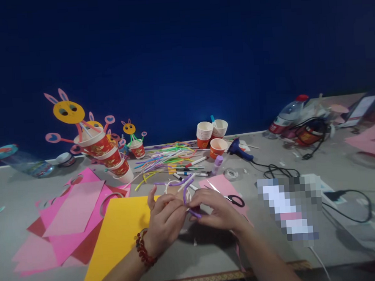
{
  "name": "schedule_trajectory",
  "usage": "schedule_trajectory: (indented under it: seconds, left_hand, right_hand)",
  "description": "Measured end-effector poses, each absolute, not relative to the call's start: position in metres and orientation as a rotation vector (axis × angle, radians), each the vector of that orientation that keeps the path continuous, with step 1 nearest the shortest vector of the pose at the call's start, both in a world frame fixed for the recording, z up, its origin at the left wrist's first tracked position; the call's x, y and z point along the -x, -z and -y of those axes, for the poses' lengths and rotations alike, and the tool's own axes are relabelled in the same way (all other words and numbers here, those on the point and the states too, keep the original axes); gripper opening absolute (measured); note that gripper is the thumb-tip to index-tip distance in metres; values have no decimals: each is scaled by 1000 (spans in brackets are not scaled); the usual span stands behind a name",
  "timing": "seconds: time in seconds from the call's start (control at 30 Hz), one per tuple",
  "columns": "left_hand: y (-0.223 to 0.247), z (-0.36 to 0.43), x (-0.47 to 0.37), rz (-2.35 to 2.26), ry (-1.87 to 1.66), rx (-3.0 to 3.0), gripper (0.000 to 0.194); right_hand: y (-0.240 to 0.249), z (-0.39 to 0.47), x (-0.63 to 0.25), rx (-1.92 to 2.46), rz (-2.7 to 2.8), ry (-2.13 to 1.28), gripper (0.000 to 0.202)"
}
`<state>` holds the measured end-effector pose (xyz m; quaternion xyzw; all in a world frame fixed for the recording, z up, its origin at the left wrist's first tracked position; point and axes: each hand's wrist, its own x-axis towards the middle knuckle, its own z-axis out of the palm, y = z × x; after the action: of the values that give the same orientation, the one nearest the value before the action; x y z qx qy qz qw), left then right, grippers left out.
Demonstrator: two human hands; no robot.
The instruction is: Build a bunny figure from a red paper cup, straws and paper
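"Pinching the purple strip (185, 196), the right hand (215, 208) is keeping its grip nearly closed, thumb and fingers on either side!"

"And what's the left hand (168, 218) doing?"

"Curling, fingers bunching beside that same strip! They're hiding the contact, so I'm not able to tell how tightly that grip is closing."

"Where's the paper cup (173, 190) sitting?"

"It's showing its pale rim just beyond the left fingers, and the strip is standing beside it, between the hands."

"Moving outward, a yellow sheet (117, 238) is lying by the left wrist, and pink sheets (74, 207) are overlapping farther left."

"On the other side, black-handled scissors (235, 200) are resting near the right hand!"

"Beyond, colorful sticks (169, 156) are spreading over the grey tabletop (213, 257), stacked cups (204, 133) are standing to their right, and a blue glue gun (239, 150) is lying beside those."

"And at far left, a yellow rabbit face (69, 112) is topping a leaning stack of red cups (95, 145)!"
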<state>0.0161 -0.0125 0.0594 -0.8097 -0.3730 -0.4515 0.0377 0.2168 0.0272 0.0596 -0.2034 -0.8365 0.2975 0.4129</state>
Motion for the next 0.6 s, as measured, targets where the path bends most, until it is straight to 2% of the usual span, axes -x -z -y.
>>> schedule_trajectory:
  seconds: [0.1,0.17,0.2,0.27,0.33,0.47,0.6]
  left_hand:
    - [-60,11,-15,1182,1380,2475,13]
    - [-59,11,-15,1205,1382,2476,13]
    - [-58,11,-15,1214,1387,2482,13]
    - [-56,11,-14,1217,1398,2493,14]
    - [-55,12,-14,1206,1404,2500,15]
    - [-54,14,-15,1181,1418,2499,15]
    - [-57,13,-15,1185,1423,2476,14]
  right_hand:
    - [-68,-33,-246,606,2009,-765,33]
    - [-71,-48,-278,817,1735,-640,20]
    - [-72,-60,-297,888,1573,-540,22]
    - [-71,-90,-334,1198,1387,-308,25]
    - [-67,-126,-366,1717,1525,-40,30]
    - [-48,-185,-400,2014,1681,-47,40]
    - [-18,-212,-409,2153,1861,-178,31]
